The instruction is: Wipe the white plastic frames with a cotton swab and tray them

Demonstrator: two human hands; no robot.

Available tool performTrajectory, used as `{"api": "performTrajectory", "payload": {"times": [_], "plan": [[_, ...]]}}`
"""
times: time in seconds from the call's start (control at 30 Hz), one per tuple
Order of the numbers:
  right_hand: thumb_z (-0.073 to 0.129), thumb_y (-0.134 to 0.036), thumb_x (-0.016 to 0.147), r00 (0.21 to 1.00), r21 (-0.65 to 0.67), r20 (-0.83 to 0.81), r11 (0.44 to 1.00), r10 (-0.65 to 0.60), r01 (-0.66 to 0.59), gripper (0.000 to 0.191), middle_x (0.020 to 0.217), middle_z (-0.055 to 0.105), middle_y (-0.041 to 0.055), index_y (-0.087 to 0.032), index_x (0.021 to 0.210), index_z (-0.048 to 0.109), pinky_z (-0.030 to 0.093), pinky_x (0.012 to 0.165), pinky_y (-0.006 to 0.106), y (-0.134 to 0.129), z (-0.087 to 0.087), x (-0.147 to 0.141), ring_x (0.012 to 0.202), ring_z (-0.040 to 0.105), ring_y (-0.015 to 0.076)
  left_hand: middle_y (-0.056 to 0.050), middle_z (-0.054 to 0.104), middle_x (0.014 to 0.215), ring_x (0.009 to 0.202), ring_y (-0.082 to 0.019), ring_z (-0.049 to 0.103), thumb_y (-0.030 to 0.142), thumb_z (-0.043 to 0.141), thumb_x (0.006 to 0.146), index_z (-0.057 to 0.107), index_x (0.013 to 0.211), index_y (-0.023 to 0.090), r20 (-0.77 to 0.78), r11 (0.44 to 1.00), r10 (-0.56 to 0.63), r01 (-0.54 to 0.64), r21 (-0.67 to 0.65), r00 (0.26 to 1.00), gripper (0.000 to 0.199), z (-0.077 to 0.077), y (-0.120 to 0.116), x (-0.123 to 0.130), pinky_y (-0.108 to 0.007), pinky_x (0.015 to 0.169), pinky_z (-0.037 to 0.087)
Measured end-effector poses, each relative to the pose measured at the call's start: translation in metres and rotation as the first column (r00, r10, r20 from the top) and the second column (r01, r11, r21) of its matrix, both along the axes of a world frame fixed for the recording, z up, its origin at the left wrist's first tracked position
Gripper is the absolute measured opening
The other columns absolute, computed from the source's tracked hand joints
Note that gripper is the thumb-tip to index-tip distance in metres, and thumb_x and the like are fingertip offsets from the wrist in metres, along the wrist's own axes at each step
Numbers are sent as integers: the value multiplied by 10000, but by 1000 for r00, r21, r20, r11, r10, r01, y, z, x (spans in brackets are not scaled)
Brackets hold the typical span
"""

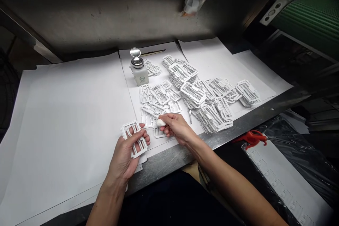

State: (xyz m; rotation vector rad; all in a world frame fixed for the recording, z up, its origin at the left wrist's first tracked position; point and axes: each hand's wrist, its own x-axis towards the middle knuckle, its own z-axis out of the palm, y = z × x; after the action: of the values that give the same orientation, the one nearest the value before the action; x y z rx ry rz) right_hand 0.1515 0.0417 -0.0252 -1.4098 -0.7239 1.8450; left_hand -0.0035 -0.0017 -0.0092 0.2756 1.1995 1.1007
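My left hand (pixel 129 148) grips a small stack of white plastic frames (pixel 134 139) with slotted openings, thumb across the top one. Pinched between the thumb and fingers of my right hand (pixel 176 127) is a white cotton wad (pixel 160 123). That hand hovers at the near edge of loose white frames (pixel 159 95) spread on the paper. To their right lie taller stacks of similar frames (pixel 213 114). Behind the loose ones stands a square pump bottle (pixel 141 76), its round metal lid tilted up.
White paper sheets (pixel 66 113) cover the metal bench. Tweezers (pixel 190 116) lie beside the stacks. Red-handled scissors (pixel 251 138) rest below the bench edge at right, near a white tray (pixel 280 183). A clear bag (pixel 194 0) hangs on the back panel.
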Motion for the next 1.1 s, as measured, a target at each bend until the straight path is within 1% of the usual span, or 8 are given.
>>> {"api": "performTrajectory", "payload": {"times": [0.2, 0.27, 0.43, 0.6, 0.83, 0.93, 1.03, 1.1], "plan": [[566, -338, 823, 997, 73, -41, 995, -72, 75, 208, 565, 562, -23, -136, 777, 584, 274, 374, 141, -39, 6, -4, 384, 390, 29, -85, 644, 912, 678, -104, 587, 184, 724, 664, 609, 1001, 109, -83, 997, 52, -47, 64, 995, 364, 0, 2, 6, -211, 634, 504], [547, -352, 840, 996, 124, -17, 988, -93, 94, 231, 577, 558, -28, -136, 768, 589, 263, 393, 149, -57, 7, -6, 392, 378, 24, -55, 636, 867, 686, -106, 586, 180, 732, 651, 625, 962, 116, -54, 993, 73, -68, 92, 996, 334, -1, -2, 9, -209, 637, 498], [527, -383, 862, 994, 214, 113, 977, -8, -17, 293, 496, 471, -51, -139, 709, 583, 305, 453, 174, -85, 10, -8, 428, 398, 46, 3, 603, 788, 630, -88, 558, 162, 723, 656, 647, 879, 136, -9, 986, 104, -102, 133, 994, 237, -3, -14, 15, -197, 590, 477], [543, -415, 854, 979, 180, 150, 970, 139, -165, 323, 504, 498, -32, -127, 761, 654, 340, 456, 183, -91, 14, 13, 445, 424, 61, -29, 641, 854, 752, -149, 605, 164, 702, 689, 642, 942, 145, -50, 989, 68, -61, 137, 996, 261, -1, -18, 10, -246, 659, 503], [680, -369, 754, 980, 257, 179, 966, -82, 34, 257, 666, 614, 12, -145, 880, 675, 480, 601, 241, -75, 26, 36, 603, 557, 117, -66, 667, 899, 856, -222, 626, 164, 690, 702, 639, 982, 140, -37, 989, -27, 32, 141, 999, 286, 0, -23, 7, -305, 703, 523], [661, -328, 778, 959, 428, 263, 904, -108, -15, 240, 776, 627, 33, -163, 951, 676, 502, 618, 246, -62, 35, 25, 684, 582, 135, -69, 672, 918, 871, -224, 627, 155, 689, 699, 647, 969, 141, -44, 986, -51, 57, 158, 998, 273, 1, -25, 12, -310, 734, 518], [589, -266, 837, 921, 627, 378, 758, -93, -181, 203, 920, 616, 55, -167, 999, 661, 511, 654, 228, -50, 42, 8, 794, 582, 135, -62, 676, 914, 893, -226, 625, 151, 691, 696, 656, 956, 149, -47, 981, -59, 67, 182, 997, 262, 2, -28, 17, -310, 763, 507], [551, -227, 856, 884, 682, 463, 664, -67, -307, 199, 946, 608, 63, -162, 1018, 646, 513, 685, 234, -44, 43, 0, 820, 580, 136, -57, 680, 901, 892, -222, 626, 149, 698, 685, 663, 937, 151, -55, 979, -50, 60, 196, 997, 254, 3, -29, 18, -303, 767, 502]]}}
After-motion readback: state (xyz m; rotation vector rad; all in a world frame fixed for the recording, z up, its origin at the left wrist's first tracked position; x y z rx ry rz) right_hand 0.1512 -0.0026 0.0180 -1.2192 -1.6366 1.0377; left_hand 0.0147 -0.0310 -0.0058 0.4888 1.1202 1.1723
